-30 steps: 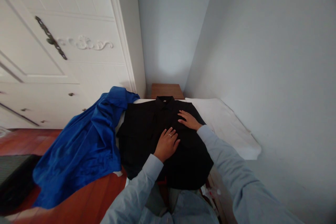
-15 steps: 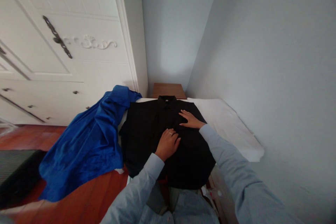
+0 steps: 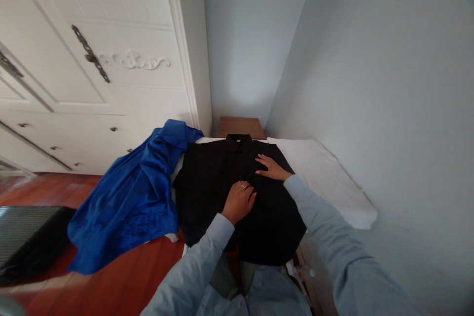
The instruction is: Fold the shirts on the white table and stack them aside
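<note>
A black collared shirt (image 3: 207, 173) lies spread front up, its collar at the far end and its hem hanging over the near edge. My left hand (image 3: 239, 201), with a ring on one finger, rests near the middle of the shirt front. Its fingers are curled down at the cloth, and the fingertips are partly hidden. My right hand (image 3: 273, 168) lies flat on the upper right side of the shirt, its fingers spread and nothing in them. Left of the black shirt, a blue satin-like garment (image 3: 137, 187) drapes down toward the floor.
White cloth (image 3: 318, 173) covers the surface under the shirt, reaching right toward the grey wall (image 3: 388, 84). A brown wooden piece (image 3: 240, 127) stands behind. At left are a white wardrobe (image 3: 148, 98), the reddish wood floor (image 3: 122, 286) and a dark striped item (image 3: 29, 237).
The whole view has shifted slightly, so everything sits a little farther right. Both hands keep nearly the same places on the black shirt.
</note>
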Tool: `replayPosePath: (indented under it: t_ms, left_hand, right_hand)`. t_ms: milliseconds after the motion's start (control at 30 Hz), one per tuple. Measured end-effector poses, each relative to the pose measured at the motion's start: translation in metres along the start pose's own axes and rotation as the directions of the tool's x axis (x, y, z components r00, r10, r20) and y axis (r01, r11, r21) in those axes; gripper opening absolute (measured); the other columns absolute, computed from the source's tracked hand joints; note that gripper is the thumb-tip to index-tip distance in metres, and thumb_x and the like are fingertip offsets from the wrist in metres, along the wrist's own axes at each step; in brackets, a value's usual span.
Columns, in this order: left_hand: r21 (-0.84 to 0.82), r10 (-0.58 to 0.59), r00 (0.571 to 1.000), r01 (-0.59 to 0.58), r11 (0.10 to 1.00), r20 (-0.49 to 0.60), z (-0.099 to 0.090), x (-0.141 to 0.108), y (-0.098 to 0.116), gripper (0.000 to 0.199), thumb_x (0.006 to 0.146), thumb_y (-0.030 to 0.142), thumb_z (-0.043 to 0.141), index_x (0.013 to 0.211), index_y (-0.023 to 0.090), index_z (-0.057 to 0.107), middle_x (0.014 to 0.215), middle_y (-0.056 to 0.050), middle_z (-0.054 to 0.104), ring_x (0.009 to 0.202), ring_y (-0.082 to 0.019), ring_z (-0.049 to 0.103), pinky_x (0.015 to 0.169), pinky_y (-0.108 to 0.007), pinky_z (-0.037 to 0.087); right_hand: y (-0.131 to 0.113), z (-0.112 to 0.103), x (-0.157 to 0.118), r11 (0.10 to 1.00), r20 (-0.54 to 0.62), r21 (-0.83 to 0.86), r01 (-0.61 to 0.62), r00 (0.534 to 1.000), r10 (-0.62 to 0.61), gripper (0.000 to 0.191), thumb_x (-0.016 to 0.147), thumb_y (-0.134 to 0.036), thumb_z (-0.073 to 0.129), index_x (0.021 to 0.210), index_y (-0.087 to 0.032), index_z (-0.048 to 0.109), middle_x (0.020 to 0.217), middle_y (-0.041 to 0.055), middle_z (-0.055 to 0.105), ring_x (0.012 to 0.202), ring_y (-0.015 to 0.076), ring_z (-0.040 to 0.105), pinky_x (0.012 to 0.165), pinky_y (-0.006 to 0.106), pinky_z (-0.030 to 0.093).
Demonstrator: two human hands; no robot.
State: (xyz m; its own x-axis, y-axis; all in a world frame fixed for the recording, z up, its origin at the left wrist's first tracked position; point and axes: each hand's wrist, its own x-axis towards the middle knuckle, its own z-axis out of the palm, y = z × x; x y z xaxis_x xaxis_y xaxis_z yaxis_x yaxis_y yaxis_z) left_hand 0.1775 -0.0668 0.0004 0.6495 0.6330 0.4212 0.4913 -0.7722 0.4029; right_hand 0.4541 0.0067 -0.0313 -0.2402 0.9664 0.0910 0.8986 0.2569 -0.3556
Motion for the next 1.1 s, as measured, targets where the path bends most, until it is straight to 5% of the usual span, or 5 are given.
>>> replayPosePath:
  t_ms: [233, 400, 533, 767, 1100]
  left_hand:
    - [-0.006, 0.027, 0.998, -0.027, 1.000, 0.054, -0.001, -0.005, -0.001, 0.024, 0.096, 0.027, 0.055, 0.115, 0.019, 0.069, 0.122, -0.012, 0.069, 0.124, -0.027, 0.060, 0.113, -0.049, 0.043]
    - [-0.020, 0.021, 0.999, -0.020, 1.000, 0.030, -0.015, -0.036, -0.004, 0.035, 0.099, 0.033, 0.054, 0.128, 0.017, 0.063, 0.135, -0.013, 0.065, 0.137, -0.027, 0.051, 0.116, -0.049, 0.041]
    - [0.046, -0.057, 0.998, 0.058, 0.997, -0.020, -0.037, -0.061, -0.018, 0.037, 0.099, 0.036, 0.053, 0.129, 0.016, 0.062, 0.139, -0.015, 0.063, 0.140, -0.029, 0.048, 0.115, -0.052, 0.041]
    - [0.201, -0.183, 0.981, 0.194, 0.960, -0.073, -0.074, -0.040, -0.069, 0.041, 0.098, 0.036, 0.051, 0.130, 0.014, 0.062, 0.142, -0.018, 0.060, 0.143, -0.033, 0.044, 0.115, -0.055, 0.040]
    - [0.273, -0.206, 0.978, 0.205, 0.940, -0.027, -0.046, -0.048, -0.087, 0.046, 0.101, 0.040, 0.045, 0.133, 0.012, 0.062, 0.146, -0.019, 0.056, 0.144, -0.033, 0.043, 0.118, -0.054, 0.035]
  right_hand:
    - [0.001, 0.000, 0.000, 1.000, -0.023, 0.021, 0.010, 1.000, -0.009, 0.067, 0.088, -0.058, 0.065, 0.145, -0.025, 0.055, 0.158, 0.0138, 0.042, 0.148, 0.0337, 0.035, 0.120, 0.057, 0.031]
    - [-0.010, -0.002, -0.005, 0.999, -0.080, 0.051, 0.004, 0.997, 0.000, 0.055, 0.097, -0.048, 0.055, 0.143, -0.019, 0.056, 0.155, 0.0163, 0.046, 0.147, 0.0294, 0.038, 0.122, 0.053, 0.029]
    - [-0.035, -0.010, 0.000, 0.993, -0.128, 0.034, 0.111, 0.986, -0.105, 0.045, 0.101, -0.036, 0.048, 0.141, -0.017, 0.058, 0.153, 0.0160, 0.049, 0.146, 0.0282, 0.040, 0.122, 0.054, 0.027]
    - [-0.066, -0.032, 0.033, 0.976, 0.198, 0.032, 0.215, 0.956, -0.217, 0.023, 0.085, -0.010, 0.062, 0.099, -0.018, 0.078, 0.102, 0.0112, 0.074, 0.103, 0.0260, 0.066, 0.098, 0.041, 0.048]
    - [-0.071, -0.035, 0.037, 0.961, 0.276, 0.103, 0.258, 0.920, -0.277, 0.010, 0.081, -0.018, 0.074, 0.090, -0.020, 0.076, 0.085, 0.0035, 0.073, 0.082, 0.0185, 0.064, 0.079, 0.029, 0.047]
